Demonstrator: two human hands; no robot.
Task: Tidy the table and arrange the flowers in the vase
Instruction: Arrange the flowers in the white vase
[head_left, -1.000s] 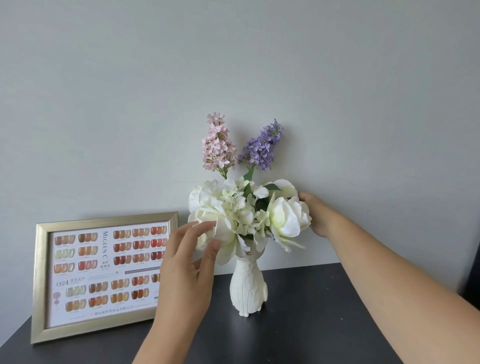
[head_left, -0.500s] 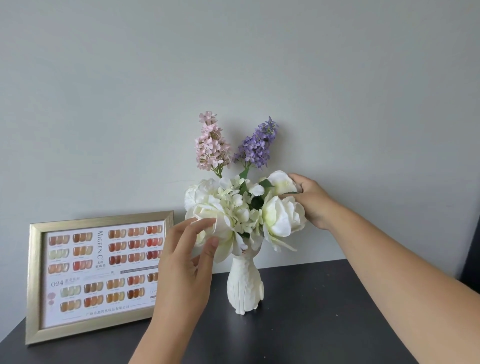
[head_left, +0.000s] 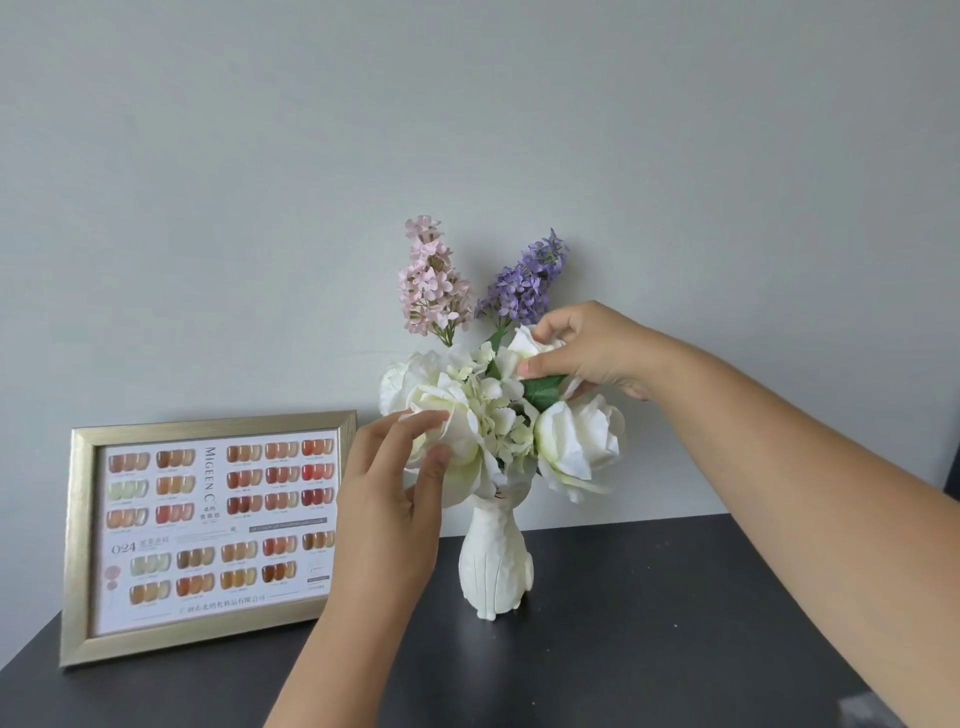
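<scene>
left hand (head_left: 387, 499): covers frame's (head_left: 78, 545) right edge and a white bloom's (head_left: 457, 415) lower petals | right hand (head_left: 597, 348): hides part of the rear white flower (head_left: 524, 340) | both forearms, desk (head_left: 623, 649): cut by bottom edge | frame's small print: unreadable | vase (head_left: 493, 566) mouth: behind petals

White vase (head_left: 496, 566) upright on table (head_left: 649, 623), flowers (head_left: 488, 410) inside.

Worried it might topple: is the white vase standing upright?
Upright. The white vase stands with its base flat on the dark table, neck pointing straight up.

Head view, forward-down (close) over table (head_left: 675, 623)
</scene>
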